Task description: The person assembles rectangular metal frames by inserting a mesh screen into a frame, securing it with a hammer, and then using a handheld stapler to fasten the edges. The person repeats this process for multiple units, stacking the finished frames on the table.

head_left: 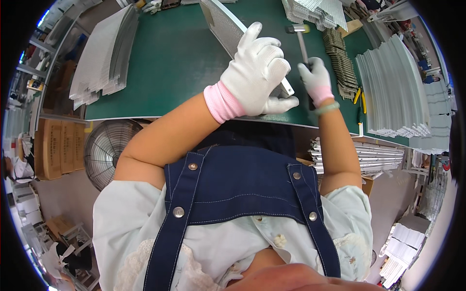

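Observation:
My left hand [257, 72], in a white glove with a pink cuff, grips a flat panel [224, 23] with a silvery mesh-like face and a pale metal frame. The panel stands tilted on edge above the green table [167, 58], one corner poking out below my fingers. Part of it is hidden behind the glove. To the right, my right hand [316, 80], gloved the same way, is wrapped round the handle of a mallet [302, 46]. The mallet's head points away from me, apart from the panel.
Stacked pleated metal sheets [104, 53] stand at the table's left, with more sheets [391, 87] at the right. A row of brownish corrugated strips [340, 60] lies beside yellow-handled pliers [360, 98]. Under the table are a floor fan [109, 150] and metal profiles [369, 157]. Other people are at the far left.

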`<state>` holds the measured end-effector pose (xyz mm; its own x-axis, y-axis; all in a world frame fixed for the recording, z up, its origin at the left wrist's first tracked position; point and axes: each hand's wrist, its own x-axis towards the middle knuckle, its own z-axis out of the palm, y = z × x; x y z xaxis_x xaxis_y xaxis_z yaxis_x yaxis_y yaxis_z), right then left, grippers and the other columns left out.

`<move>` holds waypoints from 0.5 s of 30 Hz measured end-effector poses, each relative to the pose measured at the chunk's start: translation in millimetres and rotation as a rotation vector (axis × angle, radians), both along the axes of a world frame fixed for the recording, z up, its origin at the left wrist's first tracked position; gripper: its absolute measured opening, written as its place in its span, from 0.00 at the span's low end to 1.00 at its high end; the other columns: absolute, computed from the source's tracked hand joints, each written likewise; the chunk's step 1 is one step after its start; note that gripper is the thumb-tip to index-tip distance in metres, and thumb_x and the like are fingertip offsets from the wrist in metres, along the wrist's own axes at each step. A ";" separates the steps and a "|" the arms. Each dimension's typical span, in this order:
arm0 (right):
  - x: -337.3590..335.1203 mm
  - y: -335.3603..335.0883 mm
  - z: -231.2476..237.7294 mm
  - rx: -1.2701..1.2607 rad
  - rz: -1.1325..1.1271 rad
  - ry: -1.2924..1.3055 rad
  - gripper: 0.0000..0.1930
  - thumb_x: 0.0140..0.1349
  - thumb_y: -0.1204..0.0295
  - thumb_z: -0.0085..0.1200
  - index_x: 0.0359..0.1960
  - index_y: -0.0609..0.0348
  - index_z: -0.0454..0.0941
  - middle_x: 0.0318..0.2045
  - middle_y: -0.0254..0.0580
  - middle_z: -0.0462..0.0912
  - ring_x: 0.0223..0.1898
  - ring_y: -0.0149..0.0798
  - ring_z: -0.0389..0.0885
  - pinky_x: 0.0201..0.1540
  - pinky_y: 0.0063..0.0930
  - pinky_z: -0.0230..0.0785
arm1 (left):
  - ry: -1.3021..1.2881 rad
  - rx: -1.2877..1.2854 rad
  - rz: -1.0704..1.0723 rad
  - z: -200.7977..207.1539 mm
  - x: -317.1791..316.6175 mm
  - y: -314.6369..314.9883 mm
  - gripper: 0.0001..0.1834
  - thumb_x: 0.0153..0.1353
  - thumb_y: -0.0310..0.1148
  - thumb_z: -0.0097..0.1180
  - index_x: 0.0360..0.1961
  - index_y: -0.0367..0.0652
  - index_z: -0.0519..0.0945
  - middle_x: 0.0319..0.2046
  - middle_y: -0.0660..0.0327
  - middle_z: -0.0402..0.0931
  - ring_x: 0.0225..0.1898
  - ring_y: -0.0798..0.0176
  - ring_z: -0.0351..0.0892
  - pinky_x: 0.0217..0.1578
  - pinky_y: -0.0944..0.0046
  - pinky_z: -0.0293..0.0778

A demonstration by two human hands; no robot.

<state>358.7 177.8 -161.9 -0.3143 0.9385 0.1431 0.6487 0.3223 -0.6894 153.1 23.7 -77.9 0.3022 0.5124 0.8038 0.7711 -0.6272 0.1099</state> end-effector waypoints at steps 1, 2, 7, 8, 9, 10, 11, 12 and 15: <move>11.1 -14.6 13.6 -0.013 -0.005 0.095 0.16 0.62 0.64 0.57 0.43 0.65 0.76 0.29 0.45 0.82 0.30 0.39 0.83 0.36 0.33 0.74 | -0.007 0.007 0.001 -0.3 -0.7 -0.1 0.25 0.37 0.46 0.72 0.31 0.44 0.73 0.32 0.57 0.73 0.48 0.44 0.75 0.64 0.31 0.54; 22.5 -30.2 28.4 0.004 0.037 0.137 0.13 0.62 0.68 0.56 0.43 0.65 0.76 0.28 0.41 0.80 0.27 0.33 0.80 0.33 0.29 0.72 | -0.013 0.010 0.004 -0.8 -0.8 -1.0 0.26 0.36 0.46 0.72 0.31 0.44 0.73 0.32 0.57 0.74 0.49 0.43 0.75 0.64 0.31 0.54; 68.9 -90.5 111.9 0.370 0.287 0.026 0.14 0.65 0.73 0.56 0.52 0.62 0.78 0.25 0.36 0.77 0.27 0.25 0.76 0.32 0.23 0.69 | 0.019 0.056 0.047 0.1 2.3 0.6 0.25 0.38 0.53 0.70 0.26 0.42 0.76 0.29 0.54 0.75 0.45 0.47 0.78 0.62 0.32 0.56; 71.0 -96.5 126.0 0.485 0.396 -0.017 0.15 0.65 0.75 0.56 0.52 0.61 0.79 0.27 0.37 0.79 0.29 0.25 0.75 0.34 0.22 0.70 | 0.022 0.060 0.053 -0.2 2.8 0.6 0.25 0.38 0.52 0.70 0.26 0.42 0.76 0.29 0.54 0.75 0.45 0.47 0.78 0.62 0.32 0.56; 71.5 -102.9 148.7 0.571 0.452 -0.141 0.15 0.65 0.76 0.56 0.53 0.61 0.78 0.28 0.38 0.80 0.30 0.25 0.75 0.35 0.21 0.70 | 0.021 0.060 0.059 0.0 3.4 -0.1 0.25 0.38 0.52 0.70 0.25 0.42 0.76 0.29 0.54 0.75 0.44 0.47 0.78 0.62 0.32 0.56; 69.4 -108.4 174.2 0.659 0.513 -0.266 0.15 0.65 0.77 0.55 0.54 0.61 0.78 0.30 0.39 0.81 0.30 0.25 0.76 0.36 0.20 0.70 | 0.017 0.063 0.070 -1.1 3.2 -1.4 0.25 0.38 0.52 0.70 0.25 0.42 0.76 0.28 0.54 0.75 0.42 0.48 0.78 0.62 0.32 0.56; 67.5 -112.0 190.1 0.747 0.568 -0.392 0.16 0.65 0.78 0.54 0.55 0.61 0.77 0.31 0.40 0.81 0.30 0.25 0.76 0.36 0.20 0.70 | 0.016 0.066 0.078 -0.7 3.0 -1.9 0.25 0.38 0.51 0.70 0.25 0.42 0.76 0.28 0.54 0.75 0.41 0.48 0.78 0.62 0.32 0.56; 66.3 -113.9 195.2 0.713 0.547 -0.157 0.18 0.64 0.79 0.54 0.56 0.59 0.77 0.31 0.41 0.82 0.29 0.28 0.77 0.36 0.20 0.70 | 0.020 0.056 0.073 -0.6 3.5 -1.2 0.25 0.38 0.51 0.70 0.25 0.42 0.76 0.28 0.54 0.75 0.40 0.49 0.77 0.62 0.32 0.56; 72.3 -113.2 202.1 0.670 0.557 -0.159 0.21 0.64 0.79 0.54 0.60 0.61 0.74 0.34 0.41 0.84 0.29 0.32 0.79 0.34 0.24 0.72 | 0.018 0.039 0.051 0.5 3.6 -0.5 0.24 0.38 0.51 0.70 0.25 0.42 0.76 0.27 0.55 0.74 0.36 0.50 0.76 0.62 0.32 0.56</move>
<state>431.0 64.6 40.2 -0.7639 0.3776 0.5234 0.3491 0.9238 -0.1570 156.7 23.2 -77.4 0.2914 0.4961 0.8179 0.8039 -0.5904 0.0717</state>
